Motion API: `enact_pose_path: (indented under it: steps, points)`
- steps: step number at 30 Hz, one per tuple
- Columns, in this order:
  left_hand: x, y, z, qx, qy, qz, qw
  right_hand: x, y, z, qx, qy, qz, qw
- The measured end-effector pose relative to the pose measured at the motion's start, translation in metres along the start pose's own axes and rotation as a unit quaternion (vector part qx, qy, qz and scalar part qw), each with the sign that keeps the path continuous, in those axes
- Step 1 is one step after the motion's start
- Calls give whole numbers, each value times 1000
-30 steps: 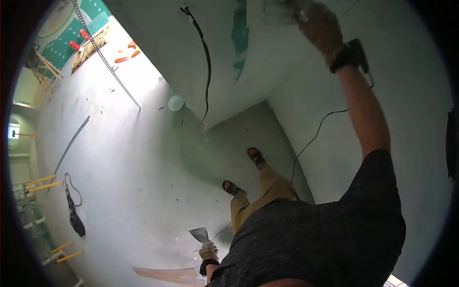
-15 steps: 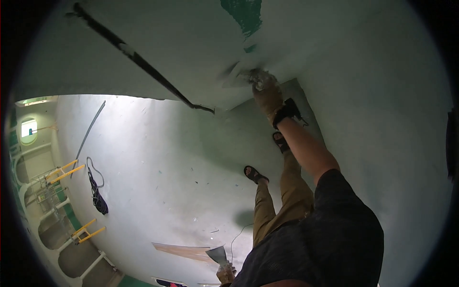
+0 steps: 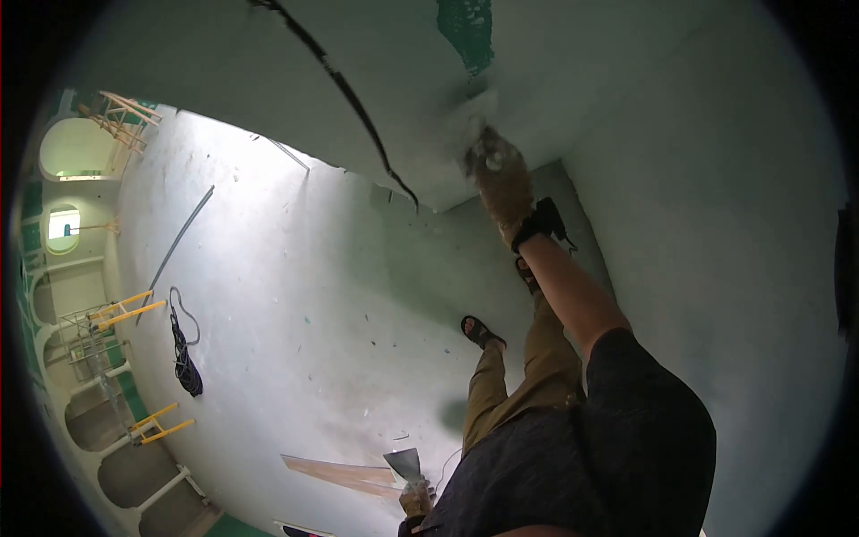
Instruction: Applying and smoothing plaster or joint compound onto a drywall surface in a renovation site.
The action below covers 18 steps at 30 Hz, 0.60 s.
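My right hand (image 3: 503, 174), in a tan work glove, reaches up to a pale wall surface (image 3: 555, 80). Its fingers are closed round a scraper (image 3: 476, 109), whose blade is smeared by motion against the surface. Just above the blade is a ragged green patch (image 3: 466, 36). Down at the lower edge, my left hand (image 3: 416, 499), also gloved, grips a wide putty knife (image 3: 405, 463) with its blade pointing up and away from me. Part of that hand is hidden by my dark shirt.
A long dark strip (image 3: 358, 103) runs along the pale surface to its lower edge. Wooden boards (image 3: 340, 472) lie near my left hand. Farther left are a coiled black cable (image 3: 185, 365), a grey pipe (image 3: 177, 251) and yellow rails (image 3: 125, 311) at openings. Small scraps dot the floor.
My right hand has moved slightly down, while the scraper's blade has swung from pointing left to pointing up, nearer the green patch. The view has turned slightly. My left hand still holds the putty knife.
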<state>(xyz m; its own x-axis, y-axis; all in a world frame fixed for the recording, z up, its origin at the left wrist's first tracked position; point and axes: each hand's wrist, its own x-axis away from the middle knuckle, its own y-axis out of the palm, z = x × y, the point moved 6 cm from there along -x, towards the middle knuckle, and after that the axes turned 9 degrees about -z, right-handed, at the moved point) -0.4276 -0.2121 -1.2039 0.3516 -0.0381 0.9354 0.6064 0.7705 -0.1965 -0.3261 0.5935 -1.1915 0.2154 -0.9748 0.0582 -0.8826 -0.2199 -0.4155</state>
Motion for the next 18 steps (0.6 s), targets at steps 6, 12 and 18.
enact_pose_path:
  steps: [6, 12, 18]
  points:
    - [-55, -40, -6, 67, -31, -121, 990, -12, 30, -57, 57, -101, 36, 993]
    - [-48, -53, -3, 22, 32, -17, 999, 40, 67, 12, -309, 77, -88, 944]
    - [-29, -50, 5, 52, -43, -52, 996, -14, 98, 135, -692, 168, 20, 701]
